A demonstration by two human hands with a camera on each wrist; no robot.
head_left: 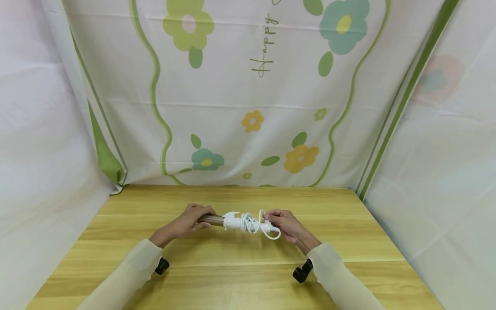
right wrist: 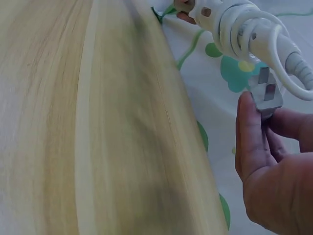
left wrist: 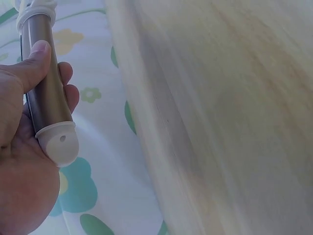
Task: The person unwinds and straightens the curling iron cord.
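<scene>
A curling iron [head_left: 232, 222] with a bronze barrel and a white handle is held sideways above the table. My left hand [head_left: 192, 220] grips its barrel [left wrist: 45, 83], the thumb lying along the metal and a white end cap [left wrist: 61, 146] showing by the palm. Several turns of white cord [head_left: 249, 224] are wound around the handle. At the cord's end is a white two-pin plug [right wrist: 266, 93], pinched between thumb and fingers of my right hand [head_left: 286, 224]. In the right wrist view the plug's flat pins point toward the wound handle.
Beneath the hands is a wood-grain table [head_left: 232, 275]. A white flower-print cloth [head_left: 224, 94] hangs behind its far edge, and pale cloth sides [head_left: 438, 172] stand at left and right. Black wrist-camera mounts [head_left: 302, 272] sit below both sleeves.
</scene>
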